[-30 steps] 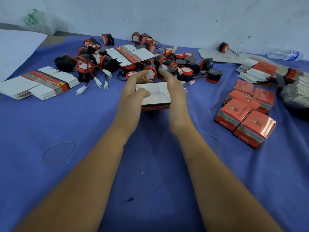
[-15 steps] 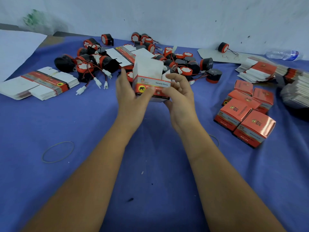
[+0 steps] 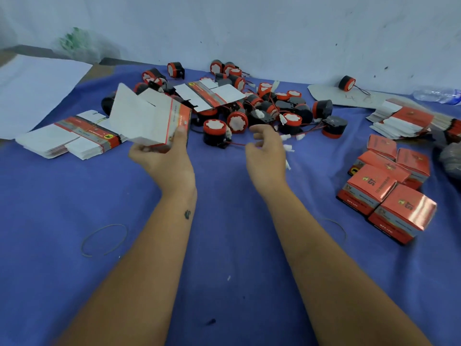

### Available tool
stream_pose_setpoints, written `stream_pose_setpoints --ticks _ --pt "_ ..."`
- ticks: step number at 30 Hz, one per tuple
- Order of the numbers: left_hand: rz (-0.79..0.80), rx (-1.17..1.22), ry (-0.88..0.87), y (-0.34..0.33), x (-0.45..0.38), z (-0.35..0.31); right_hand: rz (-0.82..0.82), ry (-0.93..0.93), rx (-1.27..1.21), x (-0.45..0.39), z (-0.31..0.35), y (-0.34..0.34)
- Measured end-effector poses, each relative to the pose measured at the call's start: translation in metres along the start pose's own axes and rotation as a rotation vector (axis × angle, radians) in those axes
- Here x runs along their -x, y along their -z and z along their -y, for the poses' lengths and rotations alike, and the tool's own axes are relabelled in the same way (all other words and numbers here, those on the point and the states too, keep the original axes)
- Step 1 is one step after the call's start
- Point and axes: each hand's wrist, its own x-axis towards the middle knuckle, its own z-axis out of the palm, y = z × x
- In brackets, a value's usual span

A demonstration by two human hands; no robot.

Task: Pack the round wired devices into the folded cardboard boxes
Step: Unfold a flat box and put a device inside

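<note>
— Two hands were over the blue cloth point(image 3: 224, 245), weren't they? What did the left hand point(image 3: 164, 158) have?

— It gripped an erected cardboard box point(image 3: 149, 121), thumb up the red side panel, fingers curled beneath. The box was lifted off the cloth and tilted, its white flaps standing open toward the upper left.

— And the right hand point(image 3: 265, 156)?

— It held nothing. Its fingers were loosely curled, the hand hovering just in front of the pile of round wired devices point(image 3: 254, 108). The fingertips sat near a red wire point(image 3: 237, 144) running from the nearest device point(image 3: 215, 132), a black drum with a red rim and white face. Whether a finger touched that wire, I could not tell; the frame was blurred there.

— So the nearest device lay between the hands?

— Roughly, yes: just right of the held box and just left of the right hand's fingers, resting on the cloth.

— Anything else about?

— One flat box blank point(image 3: 212, 96) lay on top of the pile. A stack of flat blanks point(image 3: 69, 136) sat to the left of the box, another stack point(image 3: 406, 118) far right. Closed red boxes point(image 3: 389, 186) were clustered at the right, well apart from both hands. A single device point(image 3: 347, 83) lay alone on a cardboard sheet point(image 3: 324, 93) near the wall, and a rubber band point(image 3: 104, 239) lay on the cloth left of the left forearm.
</note>
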Motion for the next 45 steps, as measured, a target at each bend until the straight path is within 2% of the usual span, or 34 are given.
stream_pose_setpoints --ticks 4,6,9,11,16,20,23,26,28,30,34,36,40,45 --pt "-0.021 -0.001 -0.003 0.000 -0.004 0.006 0.135 0.110 0.134 -0.020 0.007 -0.042" --pt "-0.009 -0.006 0.011 -0.001 -0.005 0.007 0.176 0.064 0.210 -0.031 0.007 -0.060" --pt "-0.001 0.005 0.004 -0.004 -0.005 0.008 0.201 -0.005 0.458 -0.041 0.000 -0.079" --pt "0.015 0.009 -0.017 -0.005 -0.005 0.008 0.134 0.023 0.480 -0.042 -0.004 -0.083" --pt "0.054 -0.044 -0.069 -0.003 -0.004 0.010 0.011 0.050 0.271 -0.027 0.002 -0.071" --pt "0.100 -0.196 -0.133 0.004 -0.005 0.010 -0.322 0.132 0.174 -0.006 0.012 -0.048" --pt "0.251 -0.317 -0.198 0.009 -0.004 0.008 -0.498 0.276 0.215 0.011 0.017 -0.023" --pt "0.474 -0.399 -0.210 0.011 0.001 0.007 -0.578 0.555 0.262 0.027 0.019 -0.006" --pt "0.597 -0.443 -0.200 0.011 0.005 0.008 -0.532 0.702 0.385 0.039 0.017 -0.002" --pt "0.696 -0.487 -0.199 0.011 0.006 0.009 -0.403 0.757 0.480 0.046 0.015 0.000" --pt "0.814 -0.599 -0.218 0.012 0.008 0.011 -0.043 0.609 0.399 0.049 0.014 0.003" --pt "0.853 -0.626 -0.195 0.013 0.008 0.011 0.048 0.524 0.361 0.047 0.012 0.006" --pt "0.959 -0.629 -0.120 0.013 0.006 0.011 0.063 0.478 0.366 0.043 0.008 0.009" --pt "0.961 -0.631 -0.092 0.012 0.005 0.012 0.018 0.419 0.403 0.041 0.006 0.006"
